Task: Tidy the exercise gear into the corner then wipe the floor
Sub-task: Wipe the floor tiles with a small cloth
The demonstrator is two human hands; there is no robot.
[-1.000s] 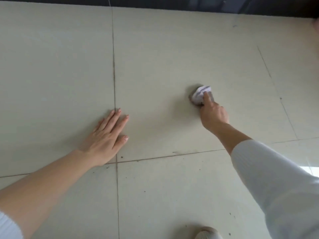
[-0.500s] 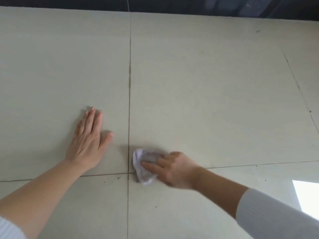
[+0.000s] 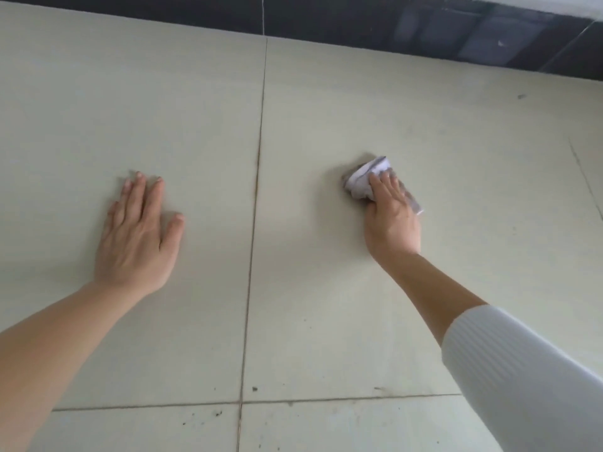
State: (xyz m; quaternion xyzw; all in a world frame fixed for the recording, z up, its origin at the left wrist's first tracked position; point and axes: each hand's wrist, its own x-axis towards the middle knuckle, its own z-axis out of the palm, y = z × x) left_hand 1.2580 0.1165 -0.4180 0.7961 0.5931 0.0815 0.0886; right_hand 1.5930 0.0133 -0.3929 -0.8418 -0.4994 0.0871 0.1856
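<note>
On the pale tiled floor [image 3: 326,109], the left hand [image 3: 137,236] rests flat, fingers spread, while the right hand [image 3: 390,220] presses straight fingers onto the crumpled cloth [image 3: 362,181], swept from beside the grout line [image 3: 257,177] out to mid-tile. Wiping is under way (dark specks [image 3: 254,389] remain nearer the person).
</note>
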